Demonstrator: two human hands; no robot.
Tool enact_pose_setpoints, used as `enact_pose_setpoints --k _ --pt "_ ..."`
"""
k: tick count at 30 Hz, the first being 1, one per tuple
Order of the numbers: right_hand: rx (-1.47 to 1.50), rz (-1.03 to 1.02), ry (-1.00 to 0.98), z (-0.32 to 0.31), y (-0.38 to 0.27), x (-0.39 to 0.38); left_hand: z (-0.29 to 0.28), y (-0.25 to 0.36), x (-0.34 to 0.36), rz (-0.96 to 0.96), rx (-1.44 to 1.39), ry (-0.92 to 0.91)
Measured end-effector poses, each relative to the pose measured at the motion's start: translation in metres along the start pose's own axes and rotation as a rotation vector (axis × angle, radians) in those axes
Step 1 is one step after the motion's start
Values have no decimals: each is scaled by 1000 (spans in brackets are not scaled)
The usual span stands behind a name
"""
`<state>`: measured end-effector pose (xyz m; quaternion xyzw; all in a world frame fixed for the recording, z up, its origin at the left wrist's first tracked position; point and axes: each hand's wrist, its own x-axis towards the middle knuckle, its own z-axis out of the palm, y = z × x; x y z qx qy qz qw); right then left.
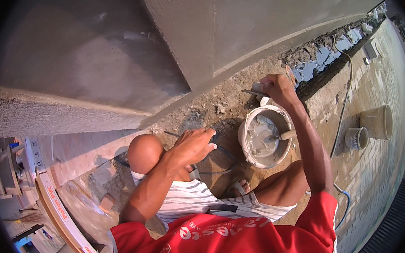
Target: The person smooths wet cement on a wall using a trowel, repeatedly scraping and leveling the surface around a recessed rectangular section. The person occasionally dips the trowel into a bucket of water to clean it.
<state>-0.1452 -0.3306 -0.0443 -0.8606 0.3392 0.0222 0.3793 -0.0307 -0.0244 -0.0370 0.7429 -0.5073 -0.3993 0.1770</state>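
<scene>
I am crouched at the foot of a grey plastered wall [248,25]. My right hand [278,88] is stretched forward and grips a flat metal scraper [257,89] just beyond a white bucket [245,139]. The bucket stands on the dirt between my feet and holds wet grey cement with a wooden-handled trowel [281,135] lying in it. My left hand [194,145] rests with fingers spread just past my left knee [146,151], holding nothing. Thin dark cables [226,153] lie on the ground under it.
A trench with dark water [324,60] runs along the wall's base at upper right. A beige bucket [378,121] and a small patterned tub [356,137] stand on the paved floor at right. A hose [343,104] trails across it. Boards and a pipe [60,210] lie lower left.
</scene>
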Motion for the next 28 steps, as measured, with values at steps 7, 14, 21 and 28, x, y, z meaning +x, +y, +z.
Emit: enact_pose_setpoints --k 7,14,21,28 --pt "-918 -305 -303 100 110 133 -8 5 -11 13 -1 27" --pt "-393 229 -137 144 105 152 -15 -7 -17 -21 -23 41" --pt "-483 43 46 38 9 59 -37 -6 8 -125 -80 87" --pt "-311 230 -14 -133 -11 -122 -56 78 -83 -53 -450 243"
